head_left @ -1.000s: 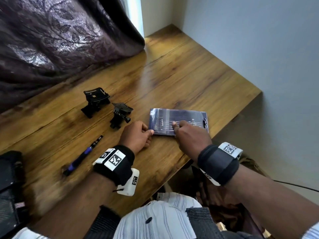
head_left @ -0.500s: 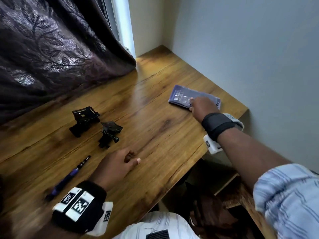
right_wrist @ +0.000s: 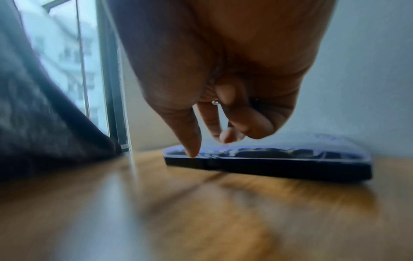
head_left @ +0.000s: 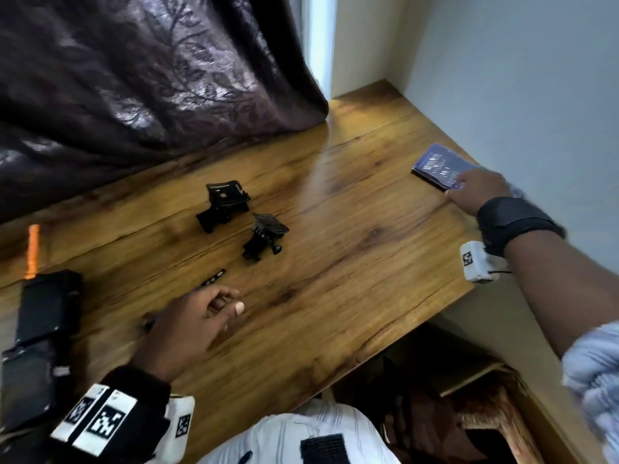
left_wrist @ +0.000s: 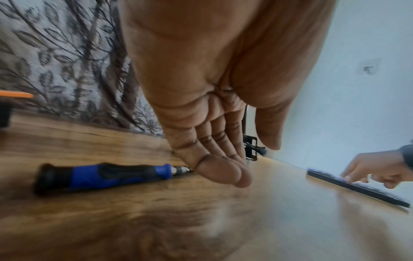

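Observation:
A flat case (head_left: 435,165) with a clear bluish lid lies at the table's far right, by the wall. My right hand (head_left: 469,192) reaches out to it, thumb and fingertips resting on its near end (right_wrist: 279,162). In the right wrist view a tiny shiny metal point shows between the curled inner fingers; I cannot tell what it is. My left hand (head_left: 227,303) hovers low over the table, fingers (left_wrist: 223,167) relaxed and holding nothing. A blue and black screwdriver (left_wrist: 107,174) lies just left of it; in the head view only its tip (head_left: 214,276) shows.
Two black clamp mounts (head_left: 222,205) (head_left: 264,237) stand mid-table. A black device (head_left: 43,316) with an orange part (head_left: 33,249) sits at the left edge. A dark patterned curtain (head_left: 134,78) drapes along the back. The table's front edge (head_left: 385,346) drops off.
The right hand has slid the case from the front edge out to the far right by the wall. The left hand left the case and moved left, to beside the screwdriver.

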`<control>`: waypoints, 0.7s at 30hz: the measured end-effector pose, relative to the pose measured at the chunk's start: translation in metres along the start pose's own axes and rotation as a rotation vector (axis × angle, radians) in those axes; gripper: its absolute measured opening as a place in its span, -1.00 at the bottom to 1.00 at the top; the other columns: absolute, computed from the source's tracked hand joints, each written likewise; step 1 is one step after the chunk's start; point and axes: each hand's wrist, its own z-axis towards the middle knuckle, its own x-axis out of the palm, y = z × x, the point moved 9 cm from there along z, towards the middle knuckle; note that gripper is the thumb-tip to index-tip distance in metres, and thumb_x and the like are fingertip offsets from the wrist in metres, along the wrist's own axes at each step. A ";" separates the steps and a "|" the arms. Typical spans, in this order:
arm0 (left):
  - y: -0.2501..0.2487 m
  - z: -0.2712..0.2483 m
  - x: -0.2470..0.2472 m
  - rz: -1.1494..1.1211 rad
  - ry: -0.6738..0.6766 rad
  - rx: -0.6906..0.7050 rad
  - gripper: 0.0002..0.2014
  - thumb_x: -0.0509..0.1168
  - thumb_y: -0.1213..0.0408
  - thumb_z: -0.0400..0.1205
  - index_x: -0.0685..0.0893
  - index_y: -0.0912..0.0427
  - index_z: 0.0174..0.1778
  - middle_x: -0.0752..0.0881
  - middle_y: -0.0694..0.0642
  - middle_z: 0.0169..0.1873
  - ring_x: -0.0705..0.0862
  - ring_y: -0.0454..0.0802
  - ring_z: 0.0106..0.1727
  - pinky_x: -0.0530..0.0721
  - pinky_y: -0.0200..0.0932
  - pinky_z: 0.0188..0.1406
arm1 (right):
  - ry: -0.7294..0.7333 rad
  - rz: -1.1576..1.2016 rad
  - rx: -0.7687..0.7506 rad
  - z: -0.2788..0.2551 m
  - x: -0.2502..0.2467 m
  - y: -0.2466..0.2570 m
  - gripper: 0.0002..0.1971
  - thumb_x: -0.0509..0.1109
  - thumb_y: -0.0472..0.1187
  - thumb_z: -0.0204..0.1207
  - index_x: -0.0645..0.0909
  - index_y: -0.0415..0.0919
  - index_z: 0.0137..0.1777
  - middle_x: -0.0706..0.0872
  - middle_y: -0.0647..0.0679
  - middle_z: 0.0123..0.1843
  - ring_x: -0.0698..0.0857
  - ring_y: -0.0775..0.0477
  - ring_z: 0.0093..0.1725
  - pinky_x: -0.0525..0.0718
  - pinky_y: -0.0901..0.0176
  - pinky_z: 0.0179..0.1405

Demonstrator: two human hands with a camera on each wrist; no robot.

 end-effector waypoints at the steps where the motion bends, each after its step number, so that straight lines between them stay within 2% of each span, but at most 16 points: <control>1: 0.003 -0.002 -0.010 0.034 -0.037 -0.008 -0.91 0.45 0.04 0.69 0.77 -0.16 0.09 0.78 -0.17 -0.24 0.75 -0.26 -0.24 0.68 -0.12 -0.21 | -0.021 0.082 0.011 -0.009 -0.005 0.004 -0.67 0.35 -0.20 0.62 0.71 -0.31 0.31 0.68 -0.34 0.38 0.61 -0.38 0.35 0.53 -0.03 0.28; 2: 0.005 -0.002 -0.019 0.060 -0.077 -0.013 -0.91 0.45 0.02 0.69 0.77 -0.17 0.08 0.79 -0.18 -0.19 0.75 -0.24 -0.19 0.69 -0.12 -0.16 | -0.057 0.190 0.030 -0.020 -0.011 0.006 -0.70 0.35 -0.26 0.59 0.74 -0.30 0.26 0.73 -0.30 0.29 0.65 -0.36 0.25 0.56 0.00 0.15; 4: 0.012 0.000 -0.036 0.107 -0.160 -0.017 -0.88 0.46 0.04 0.68 0.78 -0.11 0.10 0.81 -0.12 -0.09 0.77 -0.15 -0.10 0.71 -0.08 -0.07 | -0.055 0.529 0.093 -0.051 0.000 0.019 -0.68 0.28 -0.35 0.56 0.75 -0.27 0.23 0.74 -0.20 -0.03 0.64 -0.29 -0.16 0.54 0.09 -0.27; 5: 0.014 0.005 -0.042 0.166 -0.195 -0.005 -0.84 0.47 0.05 0.68 0.79 -0.04 0.13 0.82 -0.03 -0.05 0.77 -0.06 -0.06 0.71 -0.05 -0.03 | 0.022 0.716 0.129 -0.070 0.017 0.029 -0.66 0.22 -0.41 0.57 0.73 -0.28 0.24 0.66 -0.19 -0.17 0.53 -0.21 -0.35 0.45 0.16 -0.43; 6: 0.016 0.009 -0.046 0.247 -0.221 0.019 -0.78 0.48 0.06 0.66 0.78 0.05 0.16 0.81 0.07 0.01 0.77 0.05 0.02 0.70 0.00 0.03 | 0.138 0.857 0.141 -0.090 0.039 0.045 -0.64 0.16 -0.47 0.58 0.70 -0.29 0.24 0.58 -0.20 -0.23 0.43 -0.12 -0.45 0.37 0.21 -0.52; 8: 0.015 0.019 -0.044 0.402 -0.218 0.057 -0.63 0.48 0.03 0.66 0.71 0.17 0.28 0.75 0.23 0.17 0.70 0.23 0.21 0.65 0.10 0.20 | 0.392 1.006 0.128 -0.137 0.074 0.077 -0.59 0.07 -0.59 0.58 0.67 -0.31 0.20 0.55 -0.21 -0.26 0.41 0.01 -0.49 0.38 0.26 -0.63; 11: 0.020 0.026 -0.032 0.530 -0.148 0.012 -0.54 0.36 -0.03 0.74 0.54 0.16 0.46 0.61 0.23 0.37 0.58 0.22 0.37 0.61 0.10 0.28 | 0.662 1.110 0.035 -0.205 0.096 0.127 -0.57 0.08 -0.71 0.57 0.68 -0.37 0.17 0.64 -0.25 -0.17 0.65 0.00 -0.37 0.60 0.29 -0.52; 13: 0.020 0.031 -0.024 0.604 -0.118 0.028 -0.59 0.31 0.00 0.78 0.51 0.16 0.45 0.60 0.23 0.36 0.59 0.22 0.35 0.64 0.12 0.23 | 0.743 1.138 0.004 -0.239 0.102 0.152 -0.64 0.22 -0.69 0.58 0.68 -0.37 0.22 0.75 -0.29 -0.03 0.80 -0.13 -0.12 0.80 0.15 -0.20; 15: 0.022 0.035 -0.021 0.665 -0.104 0.042 -0.65 0.30 0.08 0.79 0.51 0.17 0.42 0.62 0.23 0.32 0.62 0.22 0.30 0.66 0.14 0.14 | 0.778 1.128 -0.010 -0.261 0.107 0.175 -0.63 0.33 -0.65 0.56 0.69 -0.32 0.27 0.79 -0.33 0.12 0.82 -0.22 0.12 0.82 -0.05 0.12; 17: 0.028 0.038 -0.019 0.687 -0.092 0.044 -0.68 0.30 0.14 0.80 0.51 0.20 0.40 0.63 0.25 0.31 0.64 0.23 0.29 0.69 0.15 0.10 | 0.770 1.132 -0.014 -0.270 0.108 0.194 -0.62 0.31 -0.65 0.58 0.68 -0.28 0.28 0.80 -0.35 0.12 0.82 -0.23 0.14 0.80 -0.13 0.18; 19: 0.032 0.040 -0.020 0.647 -0.080 0.032 -0.73 0.27 0.18 0.82 0.52 0.23 0.37 0.65 0.26 0.26 0.66 0.23 0.23 0.68 0.11 0.03 | 0.730 1.119 -0.042 -0.273 0.102 0.214 -0.69 0.32 -0.59 0.62 0.69 -0.29 0.23 0.84 -0.33 0.04 0.84 -0.22 0.05 0.80 -0.20 0.16; 21: 0.034 0.039 -0.031 0.487 -0.084 0.023 -0.79 0.21 0.19 0.85 0.54 0.22 0.31 0.70 0.21 0.12 0.68 0.13 0.02 0.54 -0.02 -0.18 | 0.678 1.103 -0.085 -0.275 0.090 0.232 -0.85 0.36 -0.48 0.66 0.67 -0.32 0.15 0.87 -0.27 -0.03 0.85 -0.24 -0.01 0.82 -0.21 0.09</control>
